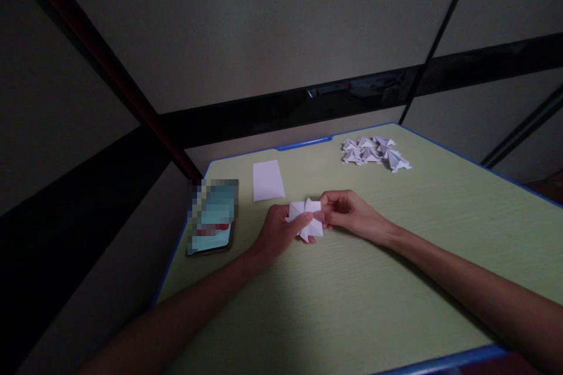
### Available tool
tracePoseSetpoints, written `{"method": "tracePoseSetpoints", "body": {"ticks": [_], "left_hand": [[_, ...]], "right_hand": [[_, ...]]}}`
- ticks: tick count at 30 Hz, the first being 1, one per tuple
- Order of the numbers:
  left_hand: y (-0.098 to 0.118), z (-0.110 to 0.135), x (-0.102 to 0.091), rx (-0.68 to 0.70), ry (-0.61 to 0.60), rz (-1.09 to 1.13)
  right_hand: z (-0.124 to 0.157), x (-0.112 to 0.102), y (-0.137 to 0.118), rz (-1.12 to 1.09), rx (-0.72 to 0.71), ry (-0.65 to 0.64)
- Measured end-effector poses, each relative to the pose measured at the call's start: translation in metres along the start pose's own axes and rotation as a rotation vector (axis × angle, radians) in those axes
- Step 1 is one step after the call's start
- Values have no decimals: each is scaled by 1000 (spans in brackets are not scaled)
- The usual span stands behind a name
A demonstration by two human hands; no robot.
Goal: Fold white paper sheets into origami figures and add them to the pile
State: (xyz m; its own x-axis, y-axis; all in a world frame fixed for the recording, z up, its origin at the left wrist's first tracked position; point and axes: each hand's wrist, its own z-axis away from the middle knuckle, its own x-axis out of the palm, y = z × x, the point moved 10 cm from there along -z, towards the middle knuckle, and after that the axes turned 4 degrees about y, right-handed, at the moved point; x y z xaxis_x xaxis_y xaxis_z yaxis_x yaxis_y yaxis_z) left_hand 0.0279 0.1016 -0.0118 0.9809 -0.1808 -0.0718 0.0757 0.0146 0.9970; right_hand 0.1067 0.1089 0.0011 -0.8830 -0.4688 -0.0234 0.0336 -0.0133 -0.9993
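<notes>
At the left edge of the tabletop [396,258]: phone [211,217], flat, screen up. Just beside it, farther back: one blank sheet [268,180], flat, unfolded, untouched. Near the centre: left hand [281,231], fingers pinching the left side of a partly folded paper [305,217], held low over the surface; contact with the surface not discernible. Opposite: right hand [347,214], fingers pressed together on the right edge of the same paper. Several flaps and creases visible; shape apparently not yet final. At the far right corner: pile of folded pieces [373,152], well apart from both hands. Judged status: several pieces finished, one in work, one sheet not yet started.
</notes>
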Motion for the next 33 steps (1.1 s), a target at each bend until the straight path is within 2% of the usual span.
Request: {"method": "tracePoseSetpoints", "body": {"ticks": [6, 13, 20, 30, 33], "left_hand": [[2, 1, 7, -30, -41, -10], [-8, -4, 14, -64, -156, 134], [0, 0, 10, -41, -123, -119], [1, 1, 21, -14, -279, -39], [0, -1, 19, -22, -267, -20]], "right_hand": [[4, 9, 1, 59, -22, -104], [3, 3, -2, 128, -38, -57], [6, 7, -1, 154, -26, -81], [4, 4, 0, 81, -13, -93], [3, 2, 0, 76, -5, -82]]}}
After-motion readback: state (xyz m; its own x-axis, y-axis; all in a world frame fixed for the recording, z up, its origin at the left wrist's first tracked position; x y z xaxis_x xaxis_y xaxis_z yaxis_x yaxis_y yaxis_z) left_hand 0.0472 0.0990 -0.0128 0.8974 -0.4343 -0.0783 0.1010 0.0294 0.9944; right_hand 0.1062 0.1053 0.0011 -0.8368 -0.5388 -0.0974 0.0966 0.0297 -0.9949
